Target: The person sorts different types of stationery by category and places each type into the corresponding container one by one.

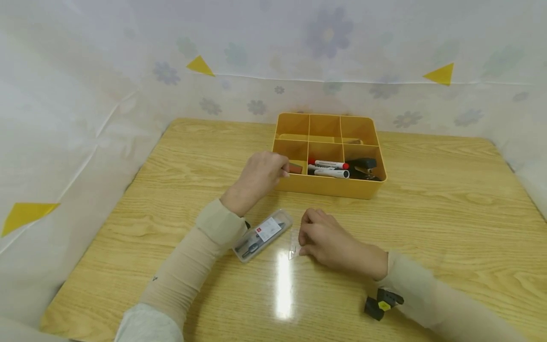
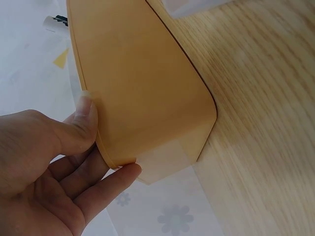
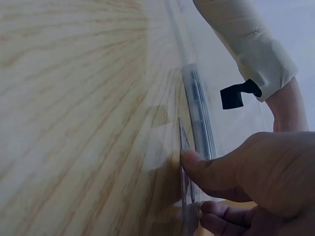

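My left hand point(image 1: 261, 176) is at the front-left corner of a yellow divided organizer box point(image 1: 329, 185). In the left wrist view its thumb and fingers grip the rim at that corner. A reddish-brown block point(image 1: 295, 168) lies in the compartment beside these fingers. Nearer the person, my right hand point(image 1: 326, 241) pinches a clear plastic set square point(image 1: 293, 245) between thumb and fingers, low over the table. Left of the set square lies a clear case point(image 1: 261, 236) with a drawing compass and a white label showing inside.
Red-capped and other white markers point(image 1: 331, 169) fill the front middle compartment of the box. A black stapler-like tool point(image 1: 363, 166) occupies the front right one. White flower-patterned sheeting point(image 1: 256, 90) closes off the wooden table point(image 1: 448, 204) at the back and sides.
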`<state>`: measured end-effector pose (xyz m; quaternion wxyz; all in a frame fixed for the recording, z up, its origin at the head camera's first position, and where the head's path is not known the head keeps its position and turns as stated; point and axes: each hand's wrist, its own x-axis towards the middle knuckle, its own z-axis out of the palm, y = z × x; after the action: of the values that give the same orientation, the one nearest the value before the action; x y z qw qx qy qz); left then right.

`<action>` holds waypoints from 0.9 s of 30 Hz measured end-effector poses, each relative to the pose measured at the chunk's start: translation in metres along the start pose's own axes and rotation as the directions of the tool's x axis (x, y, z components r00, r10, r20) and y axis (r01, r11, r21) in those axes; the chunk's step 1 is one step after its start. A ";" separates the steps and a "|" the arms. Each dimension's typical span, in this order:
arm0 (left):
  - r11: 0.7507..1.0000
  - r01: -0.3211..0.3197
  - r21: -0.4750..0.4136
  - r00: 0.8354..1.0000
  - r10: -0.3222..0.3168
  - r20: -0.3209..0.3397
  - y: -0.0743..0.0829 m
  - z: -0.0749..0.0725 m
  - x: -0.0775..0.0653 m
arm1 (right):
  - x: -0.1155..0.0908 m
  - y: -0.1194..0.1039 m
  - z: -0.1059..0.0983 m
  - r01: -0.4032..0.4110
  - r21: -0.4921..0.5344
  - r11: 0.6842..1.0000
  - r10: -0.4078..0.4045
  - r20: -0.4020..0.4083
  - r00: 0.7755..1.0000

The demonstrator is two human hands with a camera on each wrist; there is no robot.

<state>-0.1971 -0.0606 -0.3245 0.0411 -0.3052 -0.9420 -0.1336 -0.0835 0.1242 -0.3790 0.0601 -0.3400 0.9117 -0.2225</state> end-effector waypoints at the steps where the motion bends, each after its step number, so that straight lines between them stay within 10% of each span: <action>1: 1.000 0.001 0.001 1.000 -0.001 0.001 0.000 0.000 0.000 | 0.000 -0.002 0.000 -0.006 0.002 1.000 0.006 -0.003 1.000; 13: 1.000 -0.001 0.008 1.000 0.001 -0.013 -0.002 0.001 -0.002 | -0.002 -0.006 0.003 0.008 -0.021 1.000 -0.008 -0.020 1.000; 27: 1.000 -0.014 -0.002 1.000 0.014 -0.013 0.000 0.001 -0.001 | -0.006 0.006 -0.007 0.226 0.147 0.963 -0.217 -0.073 0.973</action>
<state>-0.1962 -0.0614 -0.3255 0.0479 -0.3109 -0.9394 -0.1365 -0.0837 0.1346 -0.3758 0.0354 -0.4277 0.8494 -0.3071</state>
